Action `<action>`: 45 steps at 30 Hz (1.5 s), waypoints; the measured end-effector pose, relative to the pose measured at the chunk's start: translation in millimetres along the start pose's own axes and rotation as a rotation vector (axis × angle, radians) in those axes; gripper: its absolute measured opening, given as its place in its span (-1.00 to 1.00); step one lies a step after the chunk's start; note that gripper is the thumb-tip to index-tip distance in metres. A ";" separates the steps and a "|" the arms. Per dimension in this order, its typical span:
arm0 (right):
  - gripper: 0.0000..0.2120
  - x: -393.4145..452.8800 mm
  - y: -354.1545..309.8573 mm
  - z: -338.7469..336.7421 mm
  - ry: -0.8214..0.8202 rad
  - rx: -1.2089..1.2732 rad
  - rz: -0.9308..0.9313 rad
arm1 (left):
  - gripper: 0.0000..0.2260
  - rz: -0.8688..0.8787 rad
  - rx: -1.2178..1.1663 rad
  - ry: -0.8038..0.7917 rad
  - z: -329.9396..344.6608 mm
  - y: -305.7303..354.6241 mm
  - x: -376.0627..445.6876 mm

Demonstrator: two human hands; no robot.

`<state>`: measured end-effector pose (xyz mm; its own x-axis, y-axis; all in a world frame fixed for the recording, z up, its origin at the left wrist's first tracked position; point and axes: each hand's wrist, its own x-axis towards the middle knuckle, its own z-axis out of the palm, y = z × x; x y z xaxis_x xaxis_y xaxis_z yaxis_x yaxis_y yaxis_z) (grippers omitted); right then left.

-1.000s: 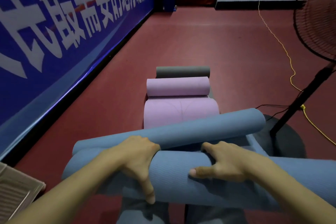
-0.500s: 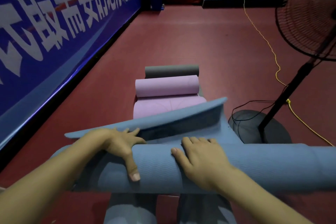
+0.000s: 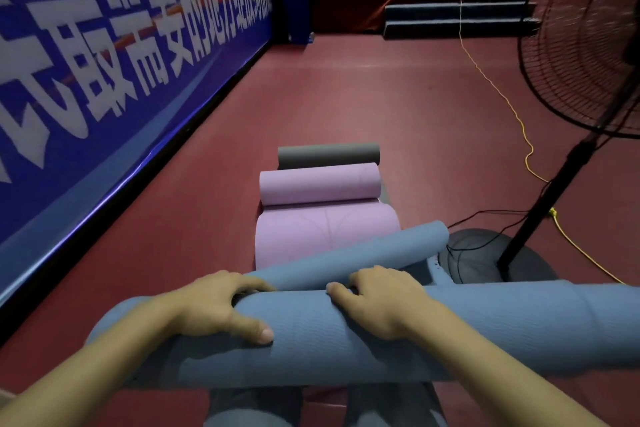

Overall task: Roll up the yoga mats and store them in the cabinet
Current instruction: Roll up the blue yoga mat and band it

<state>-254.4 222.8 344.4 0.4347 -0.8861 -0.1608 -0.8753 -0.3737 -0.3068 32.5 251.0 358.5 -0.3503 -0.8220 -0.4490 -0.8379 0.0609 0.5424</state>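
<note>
Hands both curl over blue mat roll (image 3: 398, 333), low center of frame: left hand (image 3: 214, 305) w/ thumb on top, right hand (image 3: 377, 302) beside it. Foam looks light, soft, springy; prob. best gripped mid-roll w/ loose flap (image 3: 363, 253) pinned.

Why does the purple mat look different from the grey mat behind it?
The purple mat is only partly rolled, with a flat stretch still lying open on the floor, while the grey mat is mostly a tight roll. The purple roll looks fatter; the grey roll looks thinner. The purple mat lies nearer the person, the grey mat farther away. Both lie crosswise on the red floor, untouched by the hands.
</note>
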 end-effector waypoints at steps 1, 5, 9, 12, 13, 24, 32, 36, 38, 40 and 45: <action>-0.36 -0.8 0.3 0.8 0.007 -0.007 -0.008 | -0.37 -0.006 0.023 -0.008 2.2 0.8 -2.1; -0.35 -11.2 -0.8 4.6 0.045 -0.022 -0.044 | -0.09 -0.019 0.169 -0.076 8.8 8.7 -11.2; -0.40 -20.5 -3.9 5.7 0.021 -0.023 -0.041 | -0.17 -0.048 0.285 -0.106 8.2 23.4 -13.5; -0.45 -23.5 -6.1 -0.7 -0.066 -0.005 -0.002 | -0.35 -0.060 0.268 -0.150 7.0 32.6 -15.1; -0.45 -23.5 -5.0 -3.0 -0.114 0.003 0.016 | -0.38 -0.064 0.243 -0.182 8.6 35.1 -15.5; -0.44 -33.7 -11.3 -1.1 -0.265 0.015 0.058 | -0.22 -0.141 0.140 -0.343 16.2 36.8 -18.5; -0.45 -50.4 -36.8 17.8 0.154 -0.182 -0.047 | 0.24 -0.232 0.173 -0.174 -3.5 16.9 -14.7; -0.49 -42.3 -40.7 30.0 0.197 -0.160 0.017 | 0.02 -0.232 0.113 -0.155 -3.0 -1.6 -10.7; -0.46 -33.4 -37.6 25.5 0.152 -0.158 0.004 | -0.17 -0.121 0.096 -0.068 -0.6 -7.4 -8.2; -0.46 -22.5 -34.0 20.1 0.171 -0.154 -0.006 | -0.40 -0.025 0.067 0.057 0.1 -5.4 -7.5; -0.49 -4.6 -32.8 13.9 0.105 -0.116 0.021 | -0.50 -0.026 0.191 0.112 3.5 16.0 -18.9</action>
<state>-224.8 242.9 342.2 0.3964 -0.9158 -0.0651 -0.9053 -0.3781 -0.1934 24.2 269.6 373.2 -0.2882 -0.8817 -0.3734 -0.9138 0.1368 0.3823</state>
